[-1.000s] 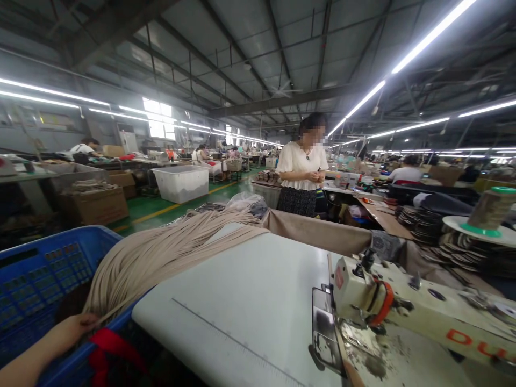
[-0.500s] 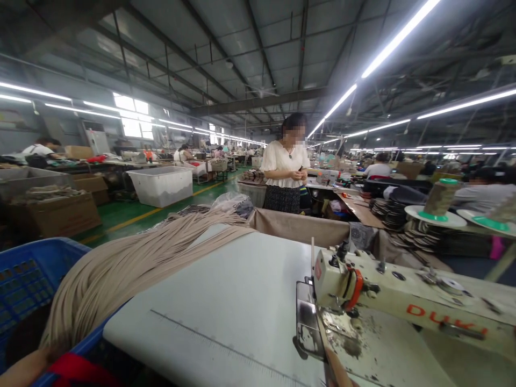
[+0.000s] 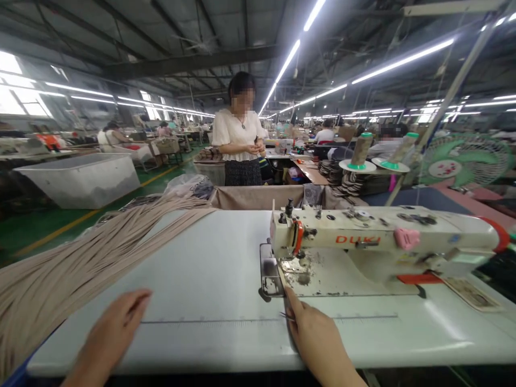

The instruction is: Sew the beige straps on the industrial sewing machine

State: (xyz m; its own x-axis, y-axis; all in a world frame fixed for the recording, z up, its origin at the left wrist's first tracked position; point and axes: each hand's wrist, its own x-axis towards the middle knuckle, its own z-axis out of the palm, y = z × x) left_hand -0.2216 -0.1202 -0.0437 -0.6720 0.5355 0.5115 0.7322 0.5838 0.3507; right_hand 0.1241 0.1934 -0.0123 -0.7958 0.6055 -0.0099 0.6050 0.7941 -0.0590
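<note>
My right hand (image 3: 316, 333) is at the front of the sewing machine (image 3: 387, 228), its index finger stretched onto a narrow beige strip (image 3: 282, 277) that runs toward the presser foot. Thin, dark, pointed metal tips, perhaps tweezers or snips, stick out from under its curled fingers; the rest of this tool (image 3: 286, 316) is hidden. My left hand (image 3: 110, 330), slightly blurred, is over the front left of the white table (image 3: 209, 258), fingers loosely bent and apart from the thumb. Nothing shows in it. A large bundle of beige strips (image 3: 100, 247) lies to its left.
A printed ruler line (image 3: 209, 322) crosses the tabletop. Behind the table is a beige-lined bin (image 3: 258, 196), with a person (image 3: 239, 134) standing beyond it. Thread cones (image 3: 360, 150) and a green fan (image 3: 467, 158) stand at right. A white tub (image 3: 88, 180) is at left.
The view has swung right and down. My left hand has come from the bundle's lower end to over the tabletop. My right hand, barely visible before, now shows beside the machine.
</note>
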